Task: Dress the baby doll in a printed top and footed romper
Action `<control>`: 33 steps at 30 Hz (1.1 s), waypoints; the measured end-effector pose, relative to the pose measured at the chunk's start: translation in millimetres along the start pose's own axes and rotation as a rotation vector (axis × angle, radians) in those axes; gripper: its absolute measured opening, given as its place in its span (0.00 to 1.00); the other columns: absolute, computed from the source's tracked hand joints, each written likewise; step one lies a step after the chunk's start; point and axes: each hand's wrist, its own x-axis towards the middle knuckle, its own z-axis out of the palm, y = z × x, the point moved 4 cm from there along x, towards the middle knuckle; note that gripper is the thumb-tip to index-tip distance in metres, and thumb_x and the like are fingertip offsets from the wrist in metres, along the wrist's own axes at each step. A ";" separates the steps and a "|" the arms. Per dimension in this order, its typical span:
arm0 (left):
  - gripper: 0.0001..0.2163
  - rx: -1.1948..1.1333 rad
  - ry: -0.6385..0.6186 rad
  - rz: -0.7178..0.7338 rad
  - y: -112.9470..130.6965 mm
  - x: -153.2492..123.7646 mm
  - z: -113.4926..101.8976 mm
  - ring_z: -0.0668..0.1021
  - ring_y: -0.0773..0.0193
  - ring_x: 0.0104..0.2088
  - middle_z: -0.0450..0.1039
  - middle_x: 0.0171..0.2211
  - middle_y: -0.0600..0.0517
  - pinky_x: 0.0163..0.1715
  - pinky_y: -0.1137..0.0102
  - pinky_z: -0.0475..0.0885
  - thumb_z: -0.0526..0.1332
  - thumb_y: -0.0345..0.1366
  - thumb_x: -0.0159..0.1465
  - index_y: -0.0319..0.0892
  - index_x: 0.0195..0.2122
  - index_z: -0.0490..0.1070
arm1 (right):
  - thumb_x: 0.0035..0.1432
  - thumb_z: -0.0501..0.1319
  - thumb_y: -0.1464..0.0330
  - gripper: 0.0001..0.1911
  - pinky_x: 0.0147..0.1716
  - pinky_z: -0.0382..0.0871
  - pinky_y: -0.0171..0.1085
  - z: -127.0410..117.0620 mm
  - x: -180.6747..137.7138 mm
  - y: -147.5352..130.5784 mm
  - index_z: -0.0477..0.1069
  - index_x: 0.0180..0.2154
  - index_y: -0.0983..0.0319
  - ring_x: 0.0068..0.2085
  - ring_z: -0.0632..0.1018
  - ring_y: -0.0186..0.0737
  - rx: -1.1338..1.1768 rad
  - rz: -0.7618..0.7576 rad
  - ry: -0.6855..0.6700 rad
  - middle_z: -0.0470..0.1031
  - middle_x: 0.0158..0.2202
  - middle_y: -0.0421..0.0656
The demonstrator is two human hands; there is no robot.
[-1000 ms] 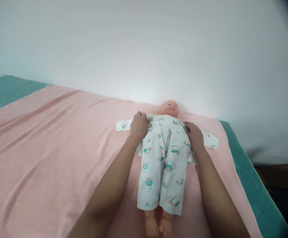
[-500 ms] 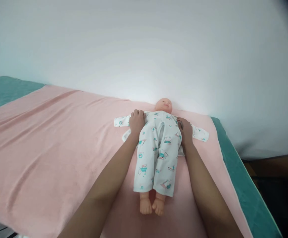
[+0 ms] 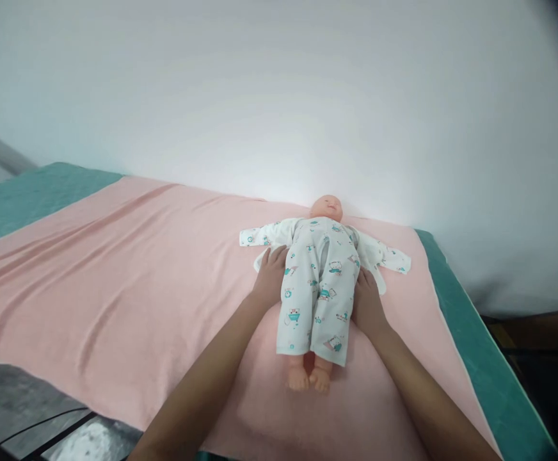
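A baby doll (image 3: 327, 208) lies on its back, head toward the wall and bare feet (image 3: 309, 378) toward me. Printed white baby pants (image 3: 313, 291) cover its front from the chest down to the ankles. Under them lies a matching long-sleeved top (image 3: 382, 253), its sleeves spread out to both sides. My left hand (image 3: 272, 276) rests against the left edge of the pants, fingers stretched out and slightly apart. Along the opposite edge my right hand (image 3: 369, 301) lies with its fingers extended. Both thumbs are hidden.
A pink blanket (image 3: 116, 307) with some creases is spread under the doll. Green bedding (image 3: 475, 333) shows at the right and far left. A white wall (image 3: 260, 96) stands behind. Black bars (image 3: 58, 435) and grey floor are at the lower left.
Both hands have slid from near the doll's chest down along the sides of the pants, uncovering more of the sleeves. The view has shifted somewhat.
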 end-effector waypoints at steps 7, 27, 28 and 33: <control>0.22 -0.050 -0.068 0.301 23.2 -27.6 0.2 0.61 0.51 0.64 0.65 0.61 0.48 0.69 0.49 0.41 0.57 0.41 0.65 0.50 0.61 0.65 | 0.56 0.58 0.71 0.22 0.59 0.62 0.56 -12.9 -26.1 -12.0 0.71 0.53 0.61 0.62 0.63 0.54 0.146 -0.197 -0.146 0.70 0.56 0.50; 0.07 0.027 -0.047 0.195 19.3 -7.5 17.6 0.74 0.51 0.45 0.76 0.39 0.45 0.47 0.56 0.66 0.59 0.35 0.62 0.46 0.39 0.76 | 0.55 0.51 0.83 0.14 0.41 0.64 0.41 -33.0 -34.2 -2.4 0.71 0.31 0.62 0.37 0.71 0.42 0.099 -0.171 -0.080 0.73 0.32 0.44; 0.08 0.030 -0.033 0.176 19.5 -9.3 15.8 0.74 0.52 0.45 0.76 0.40 0.45 0.47 0.57 0.66 0.58 0.33 0.63 0.46 0.39 0.76 | 0.55 0.51 0.82 0.14 0.41 0.64 0.41 -32.5 -34.2 -1.1 0.71 0.32 0.62 0.38 0.71 0.42 0.100 -0.148 -0.078 0.73 0.33 0.45; 0.13 0.002 0.036 0.163 20.9 -33.4 1.5 0.71 0.53 0.53 0.74 0.50 0.47 0.50 0.58 0.65 0.55 0.31 0.66 0.48 0.48 0.75 | 0.51 0.54 0.82 0.20 0.46 0.63 0.44 -42.2 -36.8 17.0 0.72 0.44 0.60 0.51 0.69 0.47 -0.029 0.052 0.052 0.72 0.49 0.46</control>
